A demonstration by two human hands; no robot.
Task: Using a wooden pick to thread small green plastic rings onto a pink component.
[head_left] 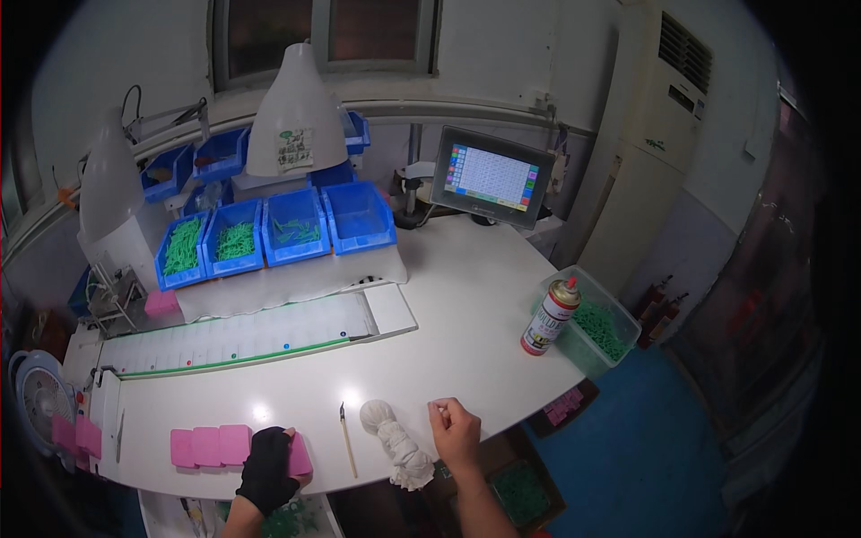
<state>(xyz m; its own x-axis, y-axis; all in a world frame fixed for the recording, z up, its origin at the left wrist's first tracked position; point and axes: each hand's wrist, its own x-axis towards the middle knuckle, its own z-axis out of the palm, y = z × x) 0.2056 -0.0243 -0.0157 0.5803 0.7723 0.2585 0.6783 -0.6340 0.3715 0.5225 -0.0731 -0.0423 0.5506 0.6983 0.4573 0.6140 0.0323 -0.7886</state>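
Note:
My left hand (pixel 269 466), in a black glove with bare fingertips, is closed on a pink block (pixel 300 457) near the front edge of the white table. Just left of it, several more pink blocks (pixel 206 446) lie side by side. My right hand (pixel 456 434), bare, rests over the front edge with its fingers curled together. Whether anything small is inside them is hidden. Between my hands lie a thin brush-like tool (pixel 348 439) with a dark tip and a bundled off-white cloth (pixel 395 444), the cloth nearer my right hand.
Blue bins (pixel 235 242), some with green pieces, stand at the back under a white lamp shade (pixel 299 117). A white segmented strip (pixel 242 336) crosses the left. On the right are a screen (pixel 491 175), a spray can (pixel 550 318) and a clear tub (pixel 596 327) of green pieces.

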